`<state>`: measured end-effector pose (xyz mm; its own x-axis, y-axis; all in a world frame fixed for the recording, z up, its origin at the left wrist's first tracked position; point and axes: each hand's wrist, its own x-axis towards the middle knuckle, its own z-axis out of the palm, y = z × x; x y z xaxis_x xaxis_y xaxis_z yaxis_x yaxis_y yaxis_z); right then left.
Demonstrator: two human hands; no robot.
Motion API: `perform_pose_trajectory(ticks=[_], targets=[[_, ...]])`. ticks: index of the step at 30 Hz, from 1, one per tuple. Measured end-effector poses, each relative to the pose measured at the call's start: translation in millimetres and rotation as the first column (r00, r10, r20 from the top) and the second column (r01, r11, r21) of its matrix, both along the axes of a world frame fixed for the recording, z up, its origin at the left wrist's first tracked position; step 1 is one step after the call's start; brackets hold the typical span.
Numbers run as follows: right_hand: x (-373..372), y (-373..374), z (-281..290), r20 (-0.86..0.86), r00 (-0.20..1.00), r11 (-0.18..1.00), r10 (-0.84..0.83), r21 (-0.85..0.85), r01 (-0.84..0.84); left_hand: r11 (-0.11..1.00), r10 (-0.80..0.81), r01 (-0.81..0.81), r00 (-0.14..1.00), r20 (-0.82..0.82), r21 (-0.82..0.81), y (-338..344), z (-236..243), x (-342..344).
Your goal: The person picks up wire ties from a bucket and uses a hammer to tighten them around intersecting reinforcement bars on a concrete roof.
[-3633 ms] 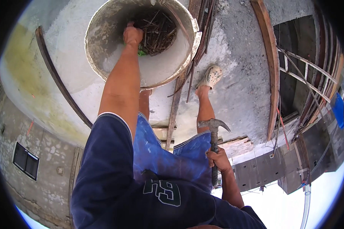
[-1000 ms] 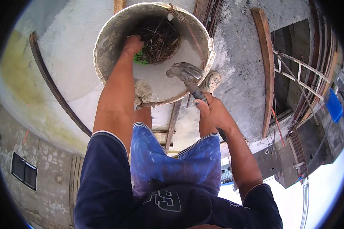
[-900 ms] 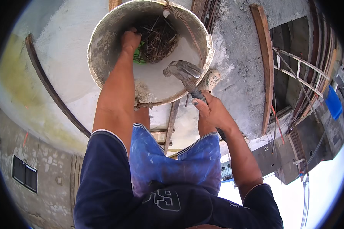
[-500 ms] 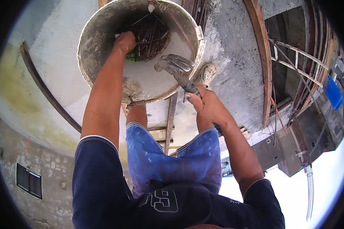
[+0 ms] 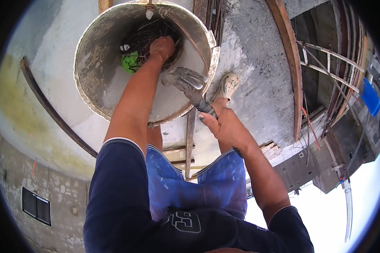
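Some thin sticks (image 5: 144,39) could prick your bare left hand (image 5: 162,47), grip unseen, toward the bucket's (image 5: 90,63) one o'clock; right hand (image 5: 227,125) clenches hammer (image 5: 185,80).

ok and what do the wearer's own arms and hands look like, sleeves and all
The left sleeve and right sleeve are short and dark navy, with pale trim at the cuffs. Both forearms are bare; the left hand and right hand wear no gloves, and no wristband shows.
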<state>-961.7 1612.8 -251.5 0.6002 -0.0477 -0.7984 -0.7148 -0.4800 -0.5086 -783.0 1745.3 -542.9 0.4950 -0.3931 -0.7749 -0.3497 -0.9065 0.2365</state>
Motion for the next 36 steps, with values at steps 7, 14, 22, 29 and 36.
perform_pose_trajectory(ticks=[7,14,22,29,36], targets=[[4,-2,6,-0.038,0.990,0.991,0.135,-0.022,-0.136,0.993,-0.106,0.112,0.983,0.150,-0.029,-30,-29,-9],[3,-4,7,-0.078,0.994,0.997,0.081,-0.003,-0.082,0.997,0.075,-0.078,0.990,0.119,0.023,-38,-29,-4],[5,1,3,0.026,0.995,0.995,0.097,-0.018,-0.096,0.826,0.447,-0.554,0.755,-0.479,-0.103,38,-6,44],[4,-5,2,-0.024,1.000,0.998,0.007,0.057,-0.006,0.521,0.476,-0.838,0.126,-0.870,0.164,71,87,79],[11,-5,9,-0.067,0.997,0.997,-0.035,0.065,0.040,0.450,0.602,-0.880,0.170,-0.780,0.156,93,101,84]])
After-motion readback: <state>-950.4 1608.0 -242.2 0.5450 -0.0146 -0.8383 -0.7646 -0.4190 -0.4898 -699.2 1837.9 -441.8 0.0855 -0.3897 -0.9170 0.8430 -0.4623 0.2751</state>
